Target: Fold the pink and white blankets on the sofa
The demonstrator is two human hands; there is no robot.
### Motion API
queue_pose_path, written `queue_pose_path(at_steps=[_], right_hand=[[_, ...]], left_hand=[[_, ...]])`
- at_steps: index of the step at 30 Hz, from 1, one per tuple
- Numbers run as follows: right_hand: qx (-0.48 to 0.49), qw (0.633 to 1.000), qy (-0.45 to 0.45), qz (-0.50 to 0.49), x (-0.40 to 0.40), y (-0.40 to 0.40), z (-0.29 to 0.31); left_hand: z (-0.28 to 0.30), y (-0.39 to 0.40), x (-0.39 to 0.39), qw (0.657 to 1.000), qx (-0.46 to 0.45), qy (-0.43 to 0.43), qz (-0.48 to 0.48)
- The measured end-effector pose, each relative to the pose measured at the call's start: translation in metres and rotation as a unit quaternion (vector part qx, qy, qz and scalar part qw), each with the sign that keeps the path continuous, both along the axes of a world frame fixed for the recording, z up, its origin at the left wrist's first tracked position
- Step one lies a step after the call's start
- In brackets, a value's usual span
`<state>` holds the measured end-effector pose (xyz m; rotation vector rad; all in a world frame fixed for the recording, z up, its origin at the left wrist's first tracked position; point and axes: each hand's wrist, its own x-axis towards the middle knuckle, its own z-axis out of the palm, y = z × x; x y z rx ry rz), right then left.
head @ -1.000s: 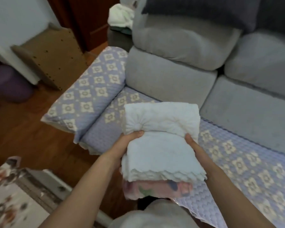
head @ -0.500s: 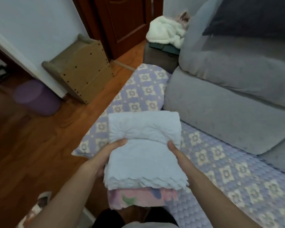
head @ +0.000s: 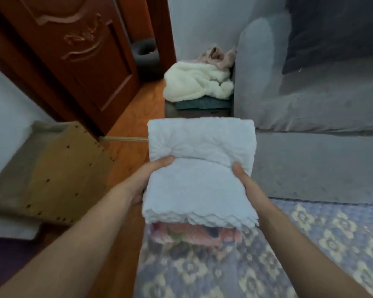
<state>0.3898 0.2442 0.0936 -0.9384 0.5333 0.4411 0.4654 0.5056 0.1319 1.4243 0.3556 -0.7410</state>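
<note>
White blanket: I see the white blanket (head: 199,168) folded into a thick pad with a scalloped edge facing me, held up in the air in front of me, on top of the stack.
Pink blanket: the pink blanket (head: 194,233) sits folded directly under the white one, touching it; only its near edge peeks out, pink with blurred coloured patches.
Where the stack is: I have it lifted above the near end of the sofa seat, over the edge where the patterned cover meets the floor; it rests on neither.
Left hand: my left hand (head: 146,181) grasps the left side of the stack, thumb curled over the top of the white blanket and pressing a dent into it; the fingers go underneath, hidden from me.
Right hand: my right hand (head: 242,179) clamps the right side the same way, thumb on top pressing in, fingers hidden below the stack.
Sofa: the grey sofa (head: 310,158) fills the right side, its cushions behind and beside the stack.
Sofa cover: a lilac quilted cover (head: 310,244) with pale flower squares lies on the seat below my forearms.
Beyond the sofa arm: a cream fluffy bundle (head: 196,84) lies on a dark folded cloth (head: 202,103), just beside the sofa's end.
Left side: a reddish wooden door (head: 73,57) stands behind; a tan board with rows of small holes (head: 52,173) leans near it on the wooden floor (head: 129,117).
Focus: the edges of the view are blurred, so I cannot make out finer detail there.
</note>
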Motion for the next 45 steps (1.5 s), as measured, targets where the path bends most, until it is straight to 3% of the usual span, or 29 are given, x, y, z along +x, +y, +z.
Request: queue_pose_path(at_steps=[4, 7, 9, 11, 12, 14, 16, 17, 18, 19, 22, 24, 36, 41, 43, 45], right_hand=[[-0.104, 0.994, 0.005, 0.02, 0.071, 0.029, -0.096], [-0.195, 0.98, 0.013, 0.044, 0.089, 0.042, -0.135], [-0.267, 0.963, 0.027, 0.037, 0.097, 0.044, -0.135], [-0.363, 0.928, 0.078, 0.036, 0.098, 0.046, -0.124], [-0.418, 0.903, 0.092, 0.031, 0.097, 0.048, -0.11], [-0.58, 0.813, 0.039, -0.01, 0.093, 0.06, -0.079], [-0.727, 0.664, -0.138, -0.11, 0.09, 0.084, -0.043], [-0.752, 0.606, -0.225, -0.125, 0.096, 0.098, -0.031], [-0.768, 0.566, -0.282, -0.097, 0.107, 0.11, -0.027], [-0.78, 0.551, -0.294, -0.043, 0.122, 0.117, -0.035], [-0.788, 0.586, -0.141, 0.128, 0.165, 0.106, -0.073], [-0.779, 0.597, -0.093, 0.167, 0.173, 0.089, -0.105], [-0.768, 0.604, -0.213, 0.013, 0.177, 0.076, -0.185], [-0.759, 0.626, -0.127, 0.13, 0.176, 0.075, -0.159], [-0.74, 0.633, -0.08, 0.214, 0.177, 0.074, -0.132], [-0.743, 0.617, -0.058, 0.253, 0.171, 0.065, -0.092]], left_hand=[[-0.109, 0.022, 0.082, 0.998, 0.013, 0.001, -0.055], [-0.172, 0.027, 0.095, 0.999, 0.037, -0.011, -0.034], [-0.177, 0.032, 0.103, 0.996, 0.071, -0.013, -0.043], [-0.158, 0.038, 0.11, 0.982, 0.168, -0.04, -0.073], [-0.144, 0.039, 0.111, 0.96, 0.258, -0.086, -0.064], [-0.11, 0.033, 0.101, 0.884, 0.394, -0.252, -0.008], [-0.077, 0.015, 0.081, 0.788, 0.421, -0.449, 0.025], [-0.069, 0.003, 0.077, 0.756, 0.421, -0.502, -0.004], [-0.074, -0.009, 0.078, 0.736, 0.427, -0.522, -0.058], [-0.081, -0.019, 0.083, 0.72, 0.449, -0.516, -0.113], [-0.122, -0.022, 0.11, 0.685, 0.53, -0.453, -0.208], [-0.154, -0.009, 0.121, 0.67, 0.547, -0.448, -0.228], [-0.228, -0.014, 0.135, 0.688, 0.527, -0.464, -0.181], [-0.211, -0.014, 0.13, 0.671, 0.551, -0.447, -0.214], [-0.185, -0.013, 0.129, 0.678, 0.558, -0.393, -0.271], [-0.152, -0.016, 0.126, 0.686, 0.557, -0.34, -0.323]])
